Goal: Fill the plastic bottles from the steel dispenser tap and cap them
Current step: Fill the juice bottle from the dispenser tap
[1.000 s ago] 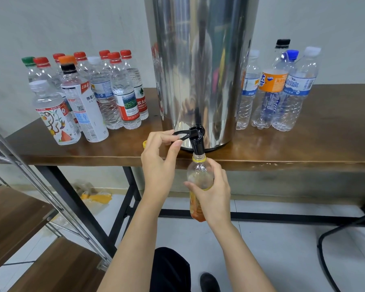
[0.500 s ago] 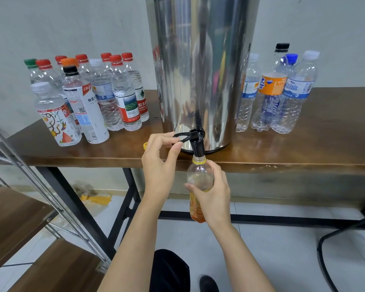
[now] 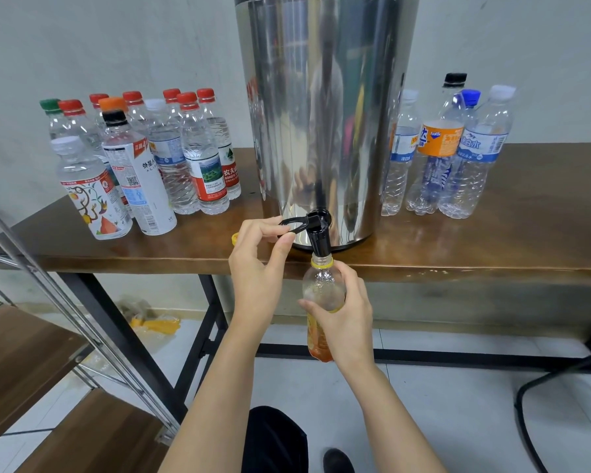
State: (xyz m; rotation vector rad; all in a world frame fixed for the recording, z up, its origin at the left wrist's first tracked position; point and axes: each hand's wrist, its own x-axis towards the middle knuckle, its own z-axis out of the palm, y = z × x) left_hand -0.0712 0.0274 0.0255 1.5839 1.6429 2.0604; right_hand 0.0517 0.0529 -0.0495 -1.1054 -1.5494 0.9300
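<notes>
Head view: left hand (image 3: pixel 258 268) pinches the black plastic tap lever (image 3: pixel 296 223) of the steel dispenser (image 3: pixel 321 114); right hand (image 3: pixel 347 319) grips a clear yellow-labelled plastic bottle (image 3: pixel 321 291) under the spout.

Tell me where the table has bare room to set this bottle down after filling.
Widest bare patch: the table right of the right bottle group. Also the front strip between that group and the table edge. Crowded: the left bottle cluster up to the dispenser, a yellow cap in front.
</notes>
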